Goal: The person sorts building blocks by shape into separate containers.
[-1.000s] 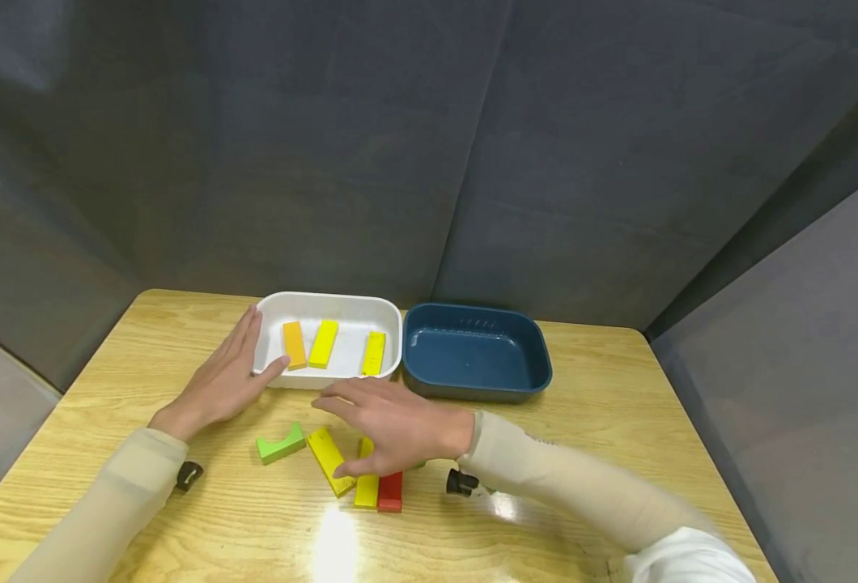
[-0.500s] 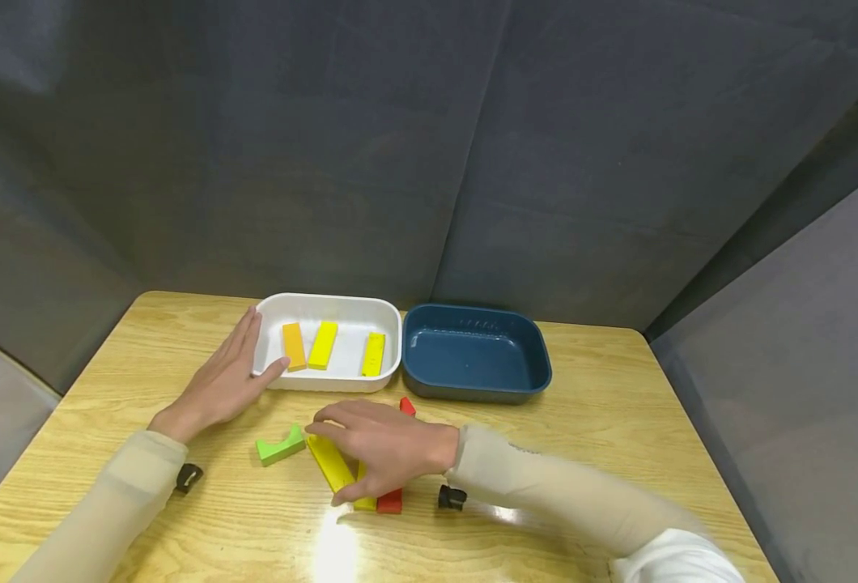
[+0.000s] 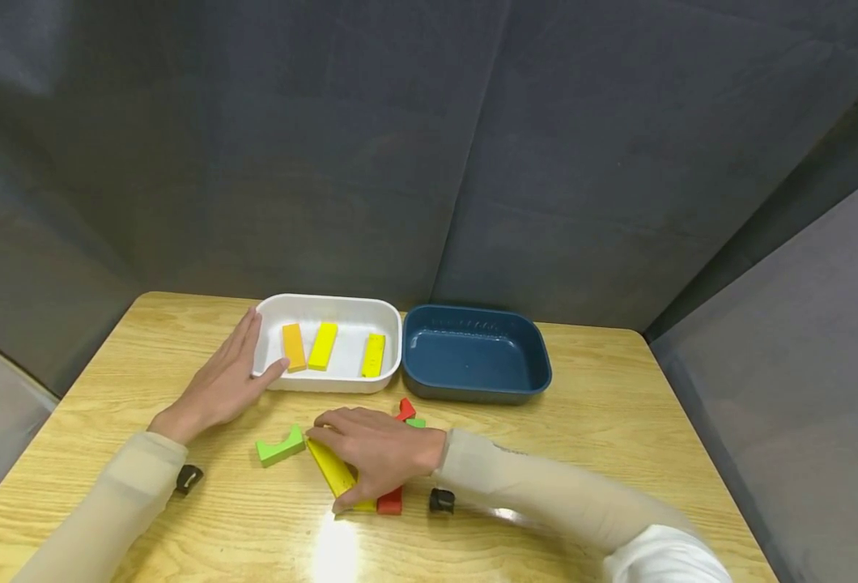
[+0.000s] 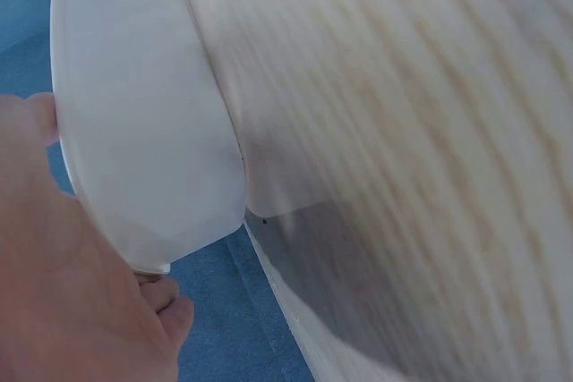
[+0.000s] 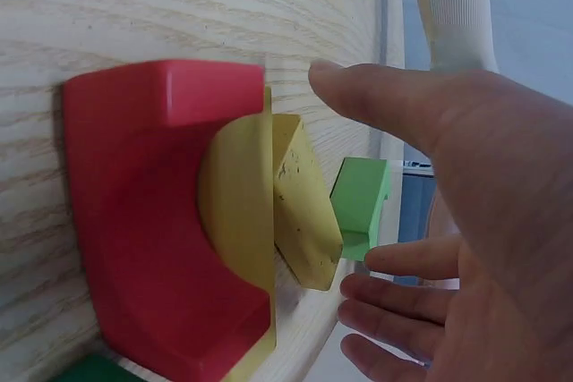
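Note:
In the head view, my left hand [image 3: 218, 380] rests at the left end of the white tray [image 3: 341, 385], fingers straight along its side and thumb over the front rim. My right hand [image 3: 381, 449] hovers low over toy blocks, thumb and fingers apart around a slanted yellow block [image 3: 330, 467]. The right wrist view shows a gap between that hand [image 5: 457, 194] and the speckled yellow block [image 5: 303, 203]. Nearest that camera stands a red block with an arched cutout [image 5: 134, 221], against another yellow block [image 5: 235, 185]. A light green arched block [image 3: 281, 448] lies to the left.
The white tray holds an orange block [image 3: 294, 348] and two yellow blocks, one at its right side [image 3: 374, 355]. A dark blue tray [image 3: 476, 389] stands beside it. A green block [image 3: 416, 423] peeks out beyond the right hand. Dark cloth [image 3: 371, 146] hangs behind the table.
My right hand has drawn back from near the white tray toward the slanted yellow block, uncovering red and green parts behind it. The left hand stays on the tray.

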The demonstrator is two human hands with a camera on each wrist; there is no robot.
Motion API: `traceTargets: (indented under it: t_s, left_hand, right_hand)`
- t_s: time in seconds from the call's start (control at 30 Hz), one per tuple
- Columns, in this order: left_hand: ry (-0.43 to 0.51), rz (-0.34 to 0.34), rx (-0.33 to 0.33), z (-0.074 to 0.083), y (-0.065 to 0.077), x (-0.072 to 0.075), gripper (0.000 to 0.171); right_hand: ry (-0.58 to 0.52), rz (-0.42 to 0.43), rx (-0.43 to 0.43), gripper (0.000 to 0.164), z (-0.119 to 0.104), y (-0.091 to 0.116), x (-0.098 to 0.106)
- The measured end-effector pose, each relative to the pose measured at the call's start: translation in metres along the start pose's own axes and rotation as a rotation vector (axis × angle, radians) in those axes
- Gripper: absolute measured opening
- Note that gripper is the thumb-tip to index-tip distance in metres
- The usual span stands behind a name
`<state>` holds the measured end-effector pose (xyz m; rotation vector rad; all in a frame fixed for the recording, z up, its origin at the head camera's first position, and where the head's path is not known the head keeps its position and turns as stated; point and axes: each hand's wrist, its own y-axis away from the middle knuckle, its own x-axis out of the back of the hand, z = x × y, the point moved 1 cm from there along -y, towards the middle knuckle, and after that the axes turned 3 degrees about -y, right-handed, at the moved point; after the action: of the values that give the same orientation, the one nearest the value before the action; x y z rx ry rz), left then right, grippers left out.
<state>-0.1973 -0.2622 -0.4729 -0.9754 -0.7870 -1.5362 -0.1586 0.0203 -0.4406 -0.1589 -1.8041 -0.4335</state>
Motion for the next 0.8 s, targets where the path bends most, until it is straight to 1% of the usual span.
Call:
traceTargets:
  t_s: [0.2,0.47,0.8]
  left_hand:
    - [-0.007,0.004,0.005,0.000,0.000,0.000,0.103]
    - [-0.007,0.006,0.008,0.000,-0.001,0.000,0.104]
    - [0.002,0.011,-0.001,0.000,0.000,0.000,0.103]
  right_hand:
    - [-0.001,-0.023,0.001,0.104,0.002,-0.005,-0.002]
    - [0.022,-0.048,-0.006,0.101,0.002,-0.012,-0.004]
    - [-0.017,-0.052,0.001,0.097,0.005,-0.016,-0.004]
